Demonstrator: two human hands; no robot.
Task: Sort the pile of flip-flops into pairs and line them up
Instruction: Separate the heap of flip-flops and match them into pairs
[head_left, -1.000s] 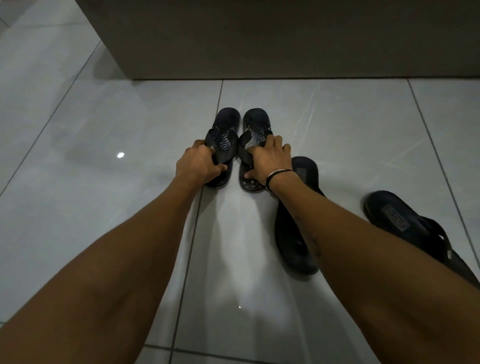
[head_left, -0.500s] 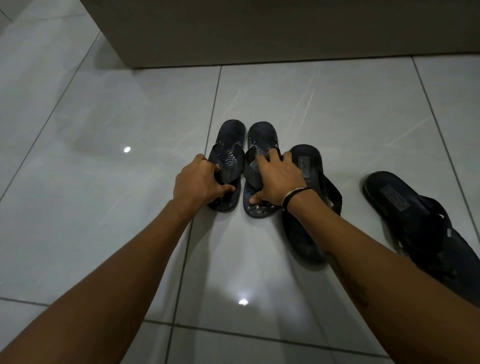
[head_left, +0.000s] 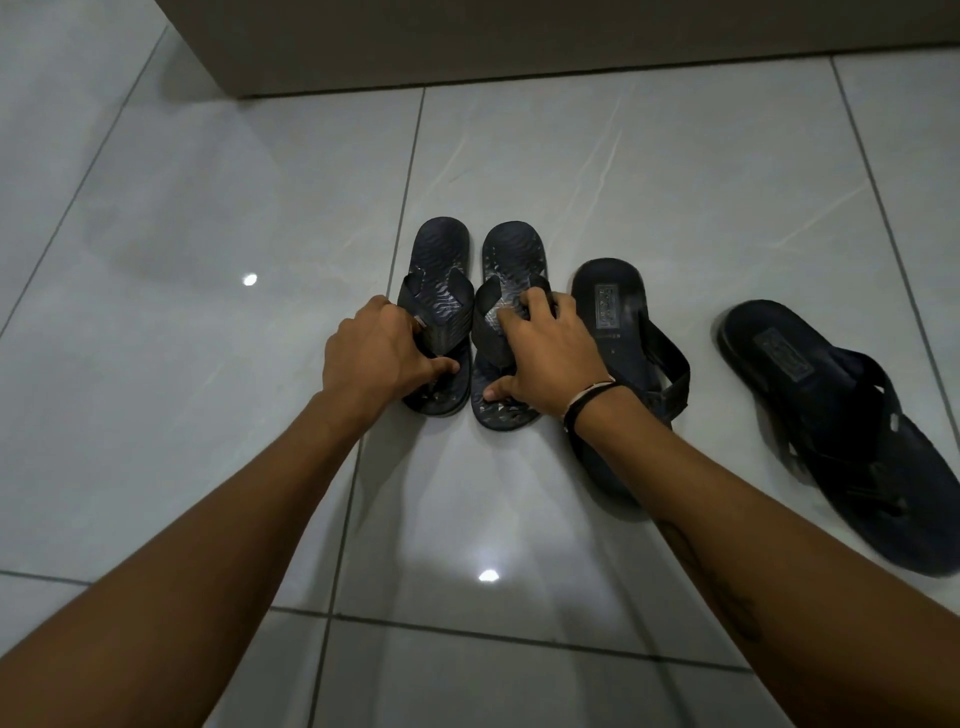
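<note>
The left hand (head_left: 375, 349) has its fingers (head_left: 441, 366) pinched on the strap of the left small dark wave-patterned rubber flip-flop (head_left: 439, 291); the right hand (head_left: 545, 358) has its fingers (head_left: 535, 304) curled over the strap of the matching right flip-flop (head_left: 511, 260), thumb pressed on its near end. Both lie side by side on the glossy grey tiled floor (head_left: 675, 182), long axes running near to far. Just right, partly under the right wrist, lies a larger black flip-flop with a label (head_left: 610, 301); its likely mate (head_left: 810, 405) sits further right, angled, well apart. Judging by position, the right hand is nearer to both.
</note>
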